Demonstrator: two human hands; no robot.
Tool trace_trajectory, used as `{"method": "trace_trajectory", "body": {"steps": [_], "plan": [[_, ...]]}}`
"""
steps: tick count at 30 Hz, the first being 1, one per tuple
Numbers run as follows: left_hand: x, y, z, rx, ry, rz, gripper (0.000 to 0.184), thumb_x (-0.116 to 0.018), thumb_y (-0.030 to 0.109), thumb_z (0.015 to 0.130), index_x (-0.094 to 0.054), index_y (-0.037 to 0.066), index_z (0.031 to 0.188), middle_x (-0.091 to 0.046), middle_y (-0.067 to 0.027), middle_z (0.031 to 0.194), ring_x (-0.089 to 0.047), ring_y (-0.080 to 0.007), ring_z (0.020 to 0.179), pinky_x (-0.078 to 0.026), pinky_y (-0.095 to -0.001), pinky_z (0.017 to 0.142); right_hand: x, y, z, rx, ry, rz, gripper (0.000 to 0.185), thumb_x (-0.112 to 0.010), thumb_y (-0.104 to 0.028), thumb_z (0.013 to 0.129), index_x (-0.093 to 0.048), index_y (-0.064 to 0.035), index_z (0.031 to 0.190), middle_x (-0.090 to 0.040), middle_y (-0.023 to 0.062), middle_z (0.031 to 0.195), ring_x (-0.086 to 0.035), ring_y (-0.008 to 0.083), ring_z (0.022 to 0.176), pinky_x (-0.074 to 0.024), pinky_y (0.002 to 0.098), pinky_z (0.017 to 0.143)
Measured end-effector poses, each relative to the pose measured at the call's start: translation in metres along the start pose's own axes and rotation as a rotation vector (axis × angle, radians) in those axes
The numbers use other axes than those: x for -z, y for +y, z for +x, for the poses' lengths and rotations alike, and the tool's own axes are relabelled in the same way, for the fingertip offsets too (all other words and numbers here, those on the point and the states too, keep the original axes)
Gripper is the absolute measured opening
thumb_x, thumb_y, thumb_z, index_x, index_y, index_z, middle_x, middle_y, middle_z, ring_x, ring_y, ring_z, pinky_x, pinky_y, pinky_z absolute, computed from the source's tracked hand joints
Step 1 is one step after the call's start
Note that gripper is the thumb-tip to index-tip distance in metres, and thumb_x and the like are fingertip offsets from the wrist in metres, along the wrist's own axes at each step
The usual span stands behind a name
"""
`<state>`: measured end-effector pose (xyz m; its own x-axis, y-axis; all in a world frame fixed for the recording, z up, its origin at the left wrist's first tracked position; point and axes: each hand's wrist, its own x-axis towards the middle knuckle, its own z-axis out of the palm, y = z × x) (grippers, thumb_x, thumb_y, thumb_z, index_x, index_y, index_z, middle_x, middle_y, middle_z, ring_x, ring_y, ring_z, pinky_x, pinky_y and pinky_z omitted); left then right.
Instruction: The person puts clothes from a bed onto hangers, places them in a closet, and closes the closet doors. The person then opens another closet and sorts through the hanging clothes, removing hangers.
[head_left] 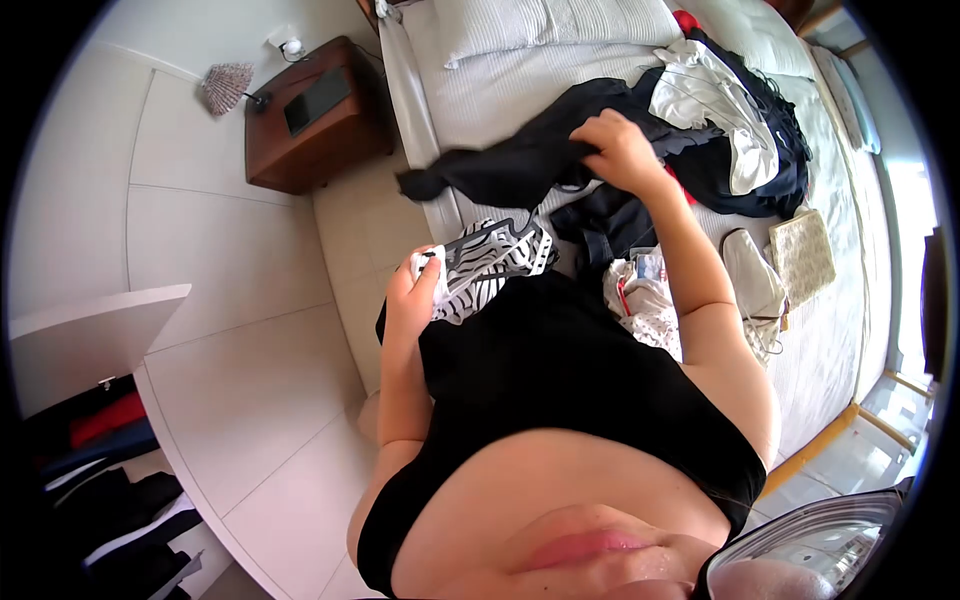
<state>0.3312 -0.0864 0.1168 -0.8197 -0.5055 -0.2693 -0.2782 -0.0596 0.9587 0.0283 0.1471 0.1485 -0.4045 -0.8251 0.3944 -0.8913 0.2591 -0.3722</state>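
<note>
As the head view looks down on the bed [425, 85], the left hand [410, 290] is closed around one end of a striped cloth [480, 285] and a dark hanger [470, 240]. The cloth is black and white, and it hangs in folds in front of the person, near the left edge of the bed. The right hand [618, 150] is farther away and more to the right. Its fingers are squeezed on a black cloth [520, 165] that reaches out to the left over the bed's edge (the loose end looks blurry). The hanger's hook is just below the black cloth.

Past the right hand, on the far right, there is a dark pile of clothes [700, 180] with a white top [700, 85] lying over it. Two pillows [555, 30] are at the far end. On the near right lie a white cloth with dots [650, 310], a white bag [745, 270] and a pale gold pouch [803, 258], with the bag between the other two. At the far left, a flat dark thing [317, 100] sits on a brown nightstand [280, 160]. A cupboard door [100, 325] stands open at the near left, with folded clothes [130, 500] below it.
</note>
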Motion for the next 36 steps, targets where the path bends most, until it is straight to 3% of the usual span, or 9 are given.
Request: {"method": "trace_trajectory", "body": {"steps": [4,10,14,15,16,19,25,31,36], "plan": [[-0.001,-0.007,0.008,-0.019,0.04,0.097,0.031,-0.059,0.022,0.094,-0.059,-0.003,0.113,-0.065,-0.0056,0.091,-0.059,-0.0107,0.082,-0.047,-0.0253,0.074,0.028,0.009,0.003,-0.246,0.435,-0.117,0.032,-0.067,-0.006,0.072,-0.067,-0.0044,0.104,-0.066,0.0128,0.095,-0.06,0.0343,0.094,-0.0485,0.0405,0.082],[0.06,-0.015,0.004,-0.167,0.318,-0.352,0.028,-0.065,0.019,0.091,-0.062,0.0,0.112,-0.064,-0.0053,0.093,-0.06,-0.0121,0.081,-0.049,-0.025,0.072,0.022,0.026,-0.02,-0.641,0.642,-0.542,0.045,-0.065,-0.018,0.084,-0.054,0.0007,0.124,-0.056,0.0243,0.119,-0.054,0.0377,0.112,-0.0448,0.0415,0.095],[0.098,-0.011,0.003,-0.317,0.286,-0.508,0.039,-0.059,0.028,0.095,-0.054,-0.001,0.12,-0.063,-0.0085,0.098,-0.062,-0.0149,0.077,-0.056,-0.036,0.074,-0.021,-0.02,-0.019,-0.307,0.076,0.687,0.056,-0.065,-0.019,0.09,-0.042,-0.0008,0.138,-0.053,0.014,0.133,-0.051,0.0236,0.121,-0.0381,0.034,0.103],[0.095,0.002,0.001,-0.312,0.311,-0.521,0.041,-0.057,0.031,0.095,-0.053,-0.001,0.121,-0.062,-0.0076,0.096,-0.06,-0.014,0.073,-0.058,-0.0372,0.069,-0.01,-0.051,-0.01,-0.247,-0.07,0.719,0.056,-0.064,-0.018,0.092,-0.04,-0.0006,0.139,-0.051,0.0131,0.135,-0.05,0.0224,0.122,-0.0364,0.034,0.104],[0.096,0.012,0.0,-0.375,0.139,-0.63,0.035,-0.06,0.023,0.095,-0.055,0.0,0.12,-0.062,-0.0072,0.104,-0.059,-0.0142,0.091,-0.049,-0.0293,0.081,-0.024,-0.06,-0.002,-0.131,0.003,0.778,0.046,-0.064,-0.016,0.092,-0.048,0.0007,0.132,-0.06,0.0108,0.118,-0.057,0.0173,0.106,-0.043,0.0296,0.094],[0.096,0.038,0.011,-0.541,0.083,-0.598,0.034,-0.058,0.026,0.096,-0.053,0.001,0.119,-0.059,-0.0069,0.105,-0.057,-0.0134,0.094,-0.048,-0.0296,0.084,-0.027,-0.071,0.021,-0.222,0.008,0.794,0.023,-0.063,-0.011,0.092,-0.062,0.0016,0.111,-0.063,0.0015,0.081,-0.053,0.0061,0.073,-0.0457,0.0232,0.067],[0.109,0.12,-0.014,-0.706,0.09,-0.238,0.027,-0.039,0.009,0.094,-0.041,0.0,0.119,-0.056,-0.0126,0.112,-0.054,-0.017,0.104,-0.042,-0.0329,0.095,0.034,-0.093,0.061,0.058,0.278,0.502,0.018,-0.063,-0.007,0.089,-0.064,0.0019,0.105,-0.06,0.0065,0.081,-0.056,0.0131,0.072,-0.0446,0.0229,0.067],[0.13,0.165,-0.026,-0.962,0.333,0.435,0.006,-0.06,0.004,0.09,-0.059,-0.002,0.092,-0.063,-0.0067,0.1,-0.054,-0.0107,0.087,-0.043,-0.0246,0.081,0.073,-0.115,0.077,0.201,0.404,0.328,0.018,-0.065,-0.005,0.088,-0.065,0.0021,0.105,-0.057,0.0045,0.075,-0.051,0.0115,0.065,-0.0408,0.0223,0.06],[0.139,0.181,-0.038,-0.871,0.289,0.271,0.006,-0.064,0.004,0.088,-0.064,-0.002,0.089,-0.065,-0.0066,0.096,-0.057,-0.0105,0.085,-0.044,-0.0235,0.079,0.078,-0.119,0.081,0.257,0.448,0.317,0.019,-0.065,-0.004,0.086,-0.067,0.0007,0.104,-0.057,0.0048,0.074,-0.051,0.0114,0.063,-0.0402,0.0226,0.057]]}}
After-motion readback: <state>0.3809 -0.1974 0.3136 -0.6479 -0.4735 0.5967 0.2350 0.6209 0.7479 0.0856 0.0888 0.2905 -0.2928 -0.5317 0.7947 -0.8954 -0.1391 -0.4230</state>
